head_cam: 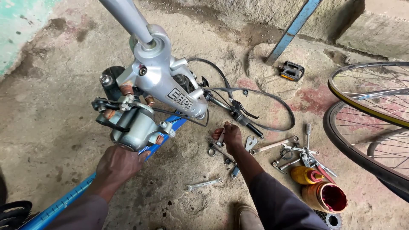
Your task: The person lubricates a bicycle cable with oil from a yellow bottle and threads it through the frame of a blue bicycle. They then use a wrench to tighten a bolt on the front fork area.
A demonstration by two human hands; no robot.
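Observation:
My left hand (120, 163) grips the lower end of a silver bicycle suspension fork (158, 81) that rises toward me, with a brake part (132, 123) fixed at its base. A blue bicycle frame tube (68, 196) runs beneath it. My right hand (230, 136) reaches down to the concrete floor and closes on a small wrench (220, 139) among loose tools. A handlebar with brake lever and black cables (243, 117) lies just beyond that hand.
Several spanners (272, 145) and pliers (309, 159) lie on the floor at right, beside a yellow oil bottle (304, 174) and an orange tin (326, 197). A lone spanner (203, 184) lies nearer. Bicycle wheels (370, 119) stand at right; a black pedal (292, 70) and blue bar (294, 27) behind.

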